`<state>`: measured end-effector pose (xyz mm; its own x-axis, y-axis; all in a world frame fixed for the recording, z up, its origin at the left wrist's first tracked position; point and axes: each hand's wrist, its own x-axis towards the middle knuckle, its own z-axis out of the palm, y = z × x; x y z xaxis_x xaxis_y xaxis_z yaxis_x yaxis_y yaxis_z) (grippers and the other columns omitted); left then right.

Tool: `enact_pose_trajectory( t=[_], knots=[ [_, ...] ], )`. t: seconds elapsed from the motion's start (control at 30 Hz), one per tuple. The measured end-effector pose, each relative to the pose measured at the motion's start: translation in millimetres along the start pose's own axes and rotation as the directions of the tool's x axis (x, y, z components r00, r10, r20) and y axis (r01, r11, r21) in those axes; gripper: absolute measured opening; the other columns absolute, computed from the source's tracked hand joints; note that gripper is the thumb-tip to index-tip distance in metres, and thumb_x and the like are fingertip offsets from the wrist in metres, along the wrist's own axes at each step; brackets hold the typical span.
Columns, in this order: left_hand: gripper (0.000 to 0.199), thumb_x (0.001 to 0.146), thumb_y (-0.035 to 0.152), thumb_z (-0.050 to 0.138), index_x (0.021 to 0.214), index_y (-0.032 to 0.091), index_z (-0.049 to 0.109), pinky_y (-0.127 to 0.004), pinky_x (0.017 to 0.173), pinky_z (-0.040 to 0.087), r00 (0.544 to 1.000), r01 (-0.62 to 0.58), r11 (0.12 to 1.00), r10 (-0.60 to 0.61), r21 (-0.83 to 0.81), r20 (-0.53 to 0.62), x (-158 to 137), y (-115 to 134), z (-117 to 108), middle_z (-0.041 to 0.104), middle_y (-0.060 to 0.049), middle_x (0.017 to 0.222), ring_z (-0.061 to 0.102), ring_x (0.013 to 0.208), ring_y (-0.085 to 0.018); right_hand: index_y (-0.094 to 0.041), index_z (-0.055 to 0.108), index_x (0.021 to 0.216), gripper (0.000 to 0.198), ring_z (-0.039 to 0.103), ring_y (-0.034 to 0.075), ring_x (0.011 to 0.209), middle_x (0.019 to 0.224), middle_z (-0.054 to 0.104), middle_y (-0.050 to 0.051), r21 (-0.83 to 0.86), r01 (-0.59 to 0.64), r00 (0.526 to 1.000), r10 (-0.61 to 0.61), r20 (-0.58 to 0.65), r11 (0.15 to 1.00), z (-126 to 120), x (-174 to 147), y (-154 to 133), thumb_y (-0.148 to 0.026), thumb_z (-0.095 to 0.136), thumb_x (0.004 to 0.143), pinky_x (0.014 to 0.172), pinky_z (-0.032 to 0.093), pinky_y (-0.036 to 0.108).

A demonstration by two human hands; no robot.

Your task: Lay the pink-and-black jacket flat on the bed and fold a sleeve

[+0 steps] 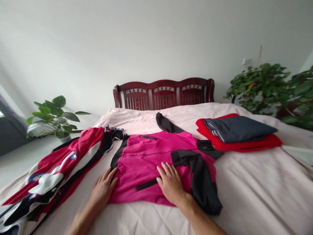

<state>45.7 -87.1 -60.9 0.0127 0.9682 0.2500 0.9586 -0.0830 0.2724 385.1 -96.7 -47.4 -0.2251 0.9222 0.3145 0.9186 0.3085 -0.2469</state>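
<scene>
A magenta zip jacket [144,163] with black sleeves, hem and collar lies spread on the bed, its collar toward the right. The near black sleeve [205,186] is folded across the front; the far sleeve [167,123] sticks out toward the headboard. My left hand [105,184] rests with fingers extended at the hem's near corner. Flat on the jacket front, beside the black pocket strip, lies my right hand [170,181], fingers slightly spread. Neither hand grips the cloth.
Rumpled red, white and navy clothes [66,169] lie at the left. On the right, folded dark blue clothing [241,129] sits on folded red clothing [251,147]. A dark wooden headboard [163,94] stands behind the pink bedsheet [256,189]. Plants [264,86] grow on both sides.
</scene>
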Motion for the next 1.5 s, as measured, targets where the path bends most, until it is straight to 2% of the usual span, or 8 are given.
enact_pose_trajectory(
  t=[0.23,0.43,0.93,1.23,1.5],
  knots=[
    [0.051,0.099,0.042,0.038,0.141,0.021,0.057,-0.045,0.116,0.038,0.999,-0.002,1.000,0.003,0.012,-0.037,-0.7,-1.0,1.0,0.052,-0.013,0.150,0.049,0.139,-0.028,-0.023,0.054,0.144,0.050,0.038,0.029,0.145,0.155,0.047,0.011,0.006,-0.005,1.000,0.004,0.011,1.000,-0.9,0.5,-0.8,-0.035,0.052,0.096,0.121,0.028,0.048],
    [0.052,0.100,0.041,0.036,0.143,0.019,0.055,-0.046,0.116,0.037,1.000,-0.014,1.000,0.015,0.013,-0.017,-0.3,-0.2,0.3,0.051,-0.016,0.151,0.048,0.140,-0.030,-0.023,0.054,0.145,0.050,0.037,0.029,0.145,0.155,0.046,0.010,0.006,-0.013,1.000,0.013,0.025,1.000,-2.9,0.9,-1.5,-0.036,0.052,0.096,0.121,0.027,0.048],
    [0.052,0.099,0.043,0.038,0.143,0.020,0.056,-0.044,0.116,0.038,0.999,-0.019,1.000,0.019,0.016,-0.033,1.0,-4.6,3.5,0.052,-0.015,0.150,0.049,0.139,-0.028,-0.023,0.055,0.144,0.050,0.038,0.029,0.144,0.154,0.047,0.011,-0.005,-0.002,1.000,0.002,0.006,1.000,-1.2,0.8,-0.6,-0.035,0.052,0.096,0.121,0.028,0.047],
    [0.054,0.100,0.042,0.035,0.144,0.018,0.054,-0.046,0.116,0.037,1.000,-0.011,1.000,0.011,0.020,0.003,0.3,-0.9,0.2,0.050,-0.016,0.151,0.047,0.141,-0.029,-0.024,0.054,0.144,0.050,0.038,0.029,0.145,0.155,0.046,0.009,-0.008,-0.012,1.000,0.012,0.014,1.000,-0.1,0.9,-0.4,-0.037,0.051,0.097,0.121,0.027,0.047],
    [0.053,0.098,0.043,0.038,0.141,0.019,0.057,-0.045,0.116,0.039,0.999,-0.011,1.000,0.011,-0.004,-0.033,0.2,-1.3,1.2,0.052,-0.016,0.150,0.049,0.139,-0.029,-0.024,0.054,0.144,0.050,0.038,0.028,0.145,0.155,0.047,0.010,-0.008,-0.010,1.000,0.010,0.011,1.000,-0.2,0.8,0.0,-0.035,0.052,0.096,0.121,0.028,0.047]
  ],
)
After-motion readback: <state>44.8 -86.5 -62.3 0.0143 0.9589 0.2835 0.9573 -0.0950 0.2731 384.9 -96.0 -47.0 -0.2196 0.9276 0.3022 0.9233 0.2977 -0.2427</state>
